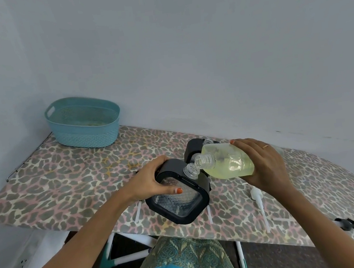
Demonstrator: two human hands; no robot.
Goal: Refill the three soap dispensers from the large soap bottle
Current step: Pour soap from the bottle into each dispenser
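My left hand (153, 181) grips a black-framed clear soap dispenser (177, 200), tilted towards me, its threaded neck (190, 171) uncapped. My right hand (262, 163) holds the large clear soap bottle (228, 161) of pale yellow liquid, tipped on its side. The bottle's open threaded mouth (201, 161) sits right at the dispenser's neck. A second black-framed dispenser (193, 149) stands behind, partly hidden by the bottle, also uncapped. I cannot make out a third dispenser.
The work sits on a leopard-print ironing board (77, 179). A teal basket (83, 123) stands at its far left end. A white pump head with its tube (257, 199) and other loose white tubes (137, 212) lie near the front edge.
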